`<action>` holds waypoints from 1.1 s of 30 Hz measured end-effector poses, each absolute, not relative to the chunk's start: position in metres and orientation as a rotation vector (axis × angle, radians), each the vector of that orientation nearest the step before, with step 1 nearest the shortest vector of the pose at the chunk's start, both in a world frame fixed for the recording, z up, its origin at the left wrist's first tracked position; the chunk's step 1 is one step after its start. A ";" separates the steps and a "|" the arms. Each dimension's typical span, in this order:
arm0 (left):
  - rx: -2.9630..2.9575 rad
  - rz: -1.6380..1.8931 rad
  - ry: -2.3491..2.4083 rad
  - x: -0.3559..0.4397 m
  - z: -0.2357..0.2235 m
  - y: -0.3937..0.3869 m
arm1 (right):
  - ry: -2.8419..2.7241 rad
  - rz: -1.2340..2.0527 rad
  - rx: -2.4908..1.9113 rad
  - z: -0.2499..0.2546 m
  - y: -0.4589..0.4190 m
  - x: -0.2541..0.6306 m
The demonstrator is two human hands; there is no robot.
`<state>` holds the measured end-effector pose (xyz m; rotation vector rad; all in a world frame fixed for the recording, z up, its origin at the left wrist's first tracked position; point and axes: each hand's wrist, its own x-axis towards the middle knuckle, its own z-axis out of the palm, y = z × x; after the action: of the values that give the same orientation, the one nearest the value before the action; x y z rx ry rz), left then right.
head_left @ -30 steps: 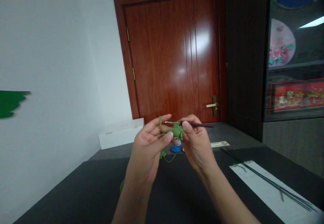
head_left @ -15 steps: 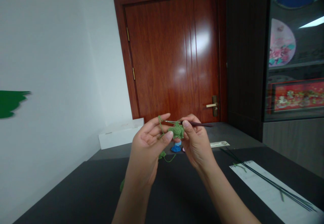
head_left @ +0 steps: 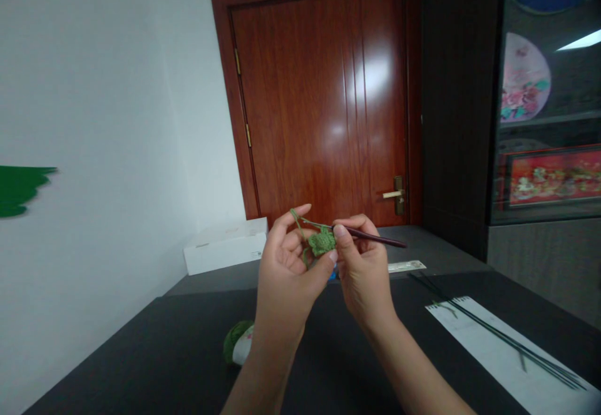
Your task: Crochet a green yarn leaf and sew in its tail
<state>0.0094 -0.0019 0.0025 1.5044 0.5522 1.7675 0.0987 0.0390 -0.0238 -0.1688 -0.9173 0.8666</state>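
A small green crochet piece [head_left: 322,242] is held up between my two hands above the table. My left hand [head_left: 293,268] pinches its lower edge with the thumb, and green yarn [head_left: 297,220] loops over the raised index finger. In my right hand [head_left: 364,265] is a crochet hook [head_left: 375,236] with a dark handle; its metal tip points left toward the yarn, just above the piece. Beyond my left wrist lies a ball of green yarn [head_left: 237,340] with a white label, partly covered by the forearm. A bit of blue shows between the hands, mostly hidden.
A long white box [head_left: 225,255] stands by the wall at the back left. On the right, dark green thin rods [head_left: 511,340] lie across a white notepad [head_left: 474,333] with green scraps. A pale strip [head_left: 406,266] lies behind my right hand on the dark table [head_left: 178,352].
My left hand has shifted right and turned, uncovering more of the yarn ball and covering the blue piece. The green piece has tilted, and the hook's handle end now slants lower to the right.
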 end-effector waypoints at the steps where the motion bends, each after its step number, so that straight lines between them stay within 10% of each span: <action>1: 1.510 1.772 0.554 0.010 0.002 -0.002 | -0.915 0.872 -0.172 -0.023 0.039 0.098; 33: 1.412 1.598 0.494 0.004 0.008 -0.007 | -0.828 1.022 -0.094 -0.022 0.047 0.110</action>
<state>0.0045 -0.0065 0.0079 1.4120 0.4937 1.5976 0.1099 0.0474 -0.0221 -0.0944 -0.8280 1.0216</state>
